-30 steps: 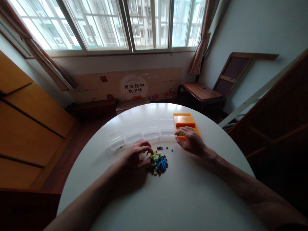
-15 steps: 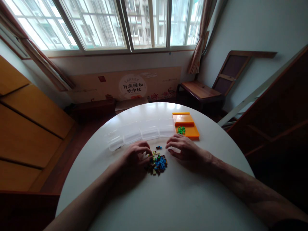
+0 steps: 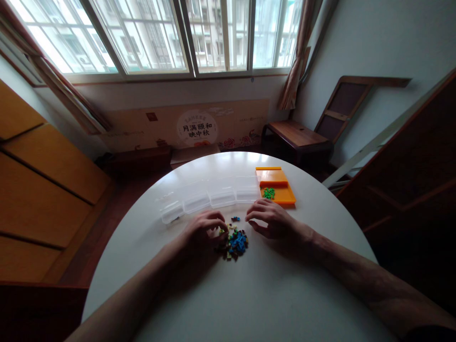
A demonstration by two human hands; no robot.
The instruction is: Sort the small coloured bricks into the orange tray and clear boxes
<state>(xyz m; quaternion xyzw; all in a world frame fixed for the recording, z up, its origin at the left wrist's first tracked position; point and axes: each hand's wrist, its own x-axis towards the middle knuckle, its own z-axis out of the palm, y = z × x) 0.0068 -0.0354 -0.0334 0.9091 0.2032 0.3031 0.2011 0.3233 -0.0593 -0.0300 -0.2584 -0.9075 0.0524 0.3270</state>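
A small heap of tiny plastic building bricks, mostly blue with brown, yellow and green ones, lies on the white round table. At its left edge is my left hand, fingers bent and a little apart, tips touching the bricks; anything under them is hidden. My right hand rests on the table right of the heap, thumb and forefinger curved with a gap between, no brick visible in it. A small blue-and-brown bunch of bricks lies between the hands. Green bricks sit in an orange tray beyond my right hand.
A row of clear plastic compartments curves across the table behind my hands, adjoining the orange tray. Past the table stand a wooden chair and a printed box under the window. Wooden cupboards are at the left.
My left fingertips have shifted slightly over the edge of the heap. My right hand has barely moved, and the green bricks look unchanged.
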